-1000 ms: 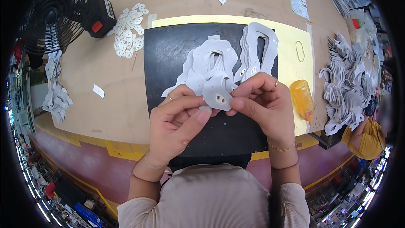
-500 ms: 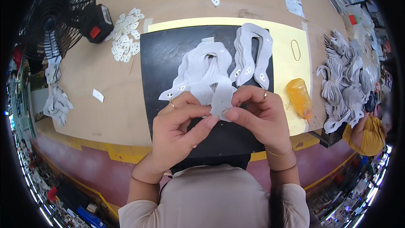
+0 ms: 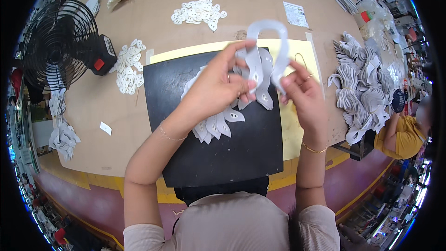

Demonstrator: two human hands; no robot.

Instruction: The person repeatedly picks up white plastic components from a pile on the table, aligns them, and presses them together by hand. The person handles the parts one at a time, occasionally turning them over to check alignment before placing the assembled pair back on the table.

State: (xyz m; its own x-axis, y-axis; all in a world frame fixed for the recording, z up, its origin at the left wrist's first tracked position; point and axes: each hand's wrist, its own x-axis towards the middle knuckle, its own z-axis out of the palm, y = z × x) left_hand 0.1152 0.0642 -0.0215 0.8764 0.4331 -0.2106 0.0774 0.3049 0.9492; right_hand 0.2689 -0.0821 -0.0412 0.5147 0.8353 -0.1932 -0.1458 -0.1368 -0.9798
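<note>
My left hand and my right hand hold up a pale grey U-shaped cut piece, its curve pointing away from me. My left fingers pinch one leg near a small white tab with dark holes; my right fingers pinch the tip of the other leg. The piece is slightly blurred. Beneath it lies a stack of like U-shaped pieces, partly hidden. A fanned pile of grey pieces lies under my left forearm. Both rest on a black mat.
Small white tabs lie in a far pile and a left pile. A black fan stands at left. Bundled grey pieces fill the right side. A yellow sheet lies under the mat. A person in yellow is at far right.
Both hands moved away from me, from the near pile to above the right-hand stack, now lifting a U-shaped piece. The view has shifted, so the mat appears lower and further left.
</note>
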